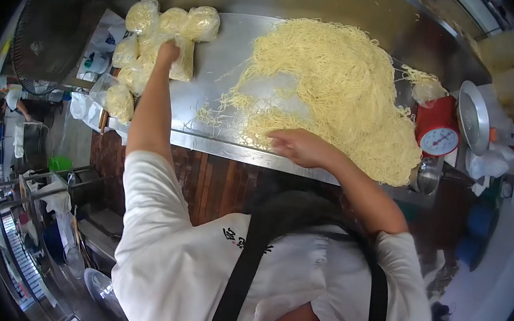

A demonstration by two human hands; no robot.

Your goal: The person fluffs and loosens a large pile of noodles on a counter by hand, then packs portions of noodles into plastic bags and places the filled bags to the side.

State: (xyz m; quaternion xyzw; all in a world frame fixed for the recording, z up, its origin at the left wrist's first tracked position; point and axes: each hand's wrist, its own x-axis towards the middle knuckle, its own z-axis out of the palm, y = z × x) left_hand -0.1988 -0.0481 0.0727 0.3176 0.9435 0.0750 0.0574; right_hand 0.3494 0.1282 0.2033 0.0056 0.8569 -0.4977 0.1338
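Yellow noodles [345, 82] lie in a large loose heap on the metal table [226, 34]. At the table's left side my left hand [168, 53] is closed at the top of a clear plastic bag of noodles [183, 63], among several other filled bags [142, 18]. The fingertips of that hand are partly hidden. Close to the table's front edge, my right hand [300, 147] is over the thin front part of the heap. Its fingers point left, loosely extended, and nothing shows in them.
A red dial scale [438, 125] stands to the right of the heap, beside a round metal pan [474, 117]. Another bag of noodles [428, 92] sits behind the scale. A large fan [49, 35] is at the left. Farther left, another person [14, 100] is visible.
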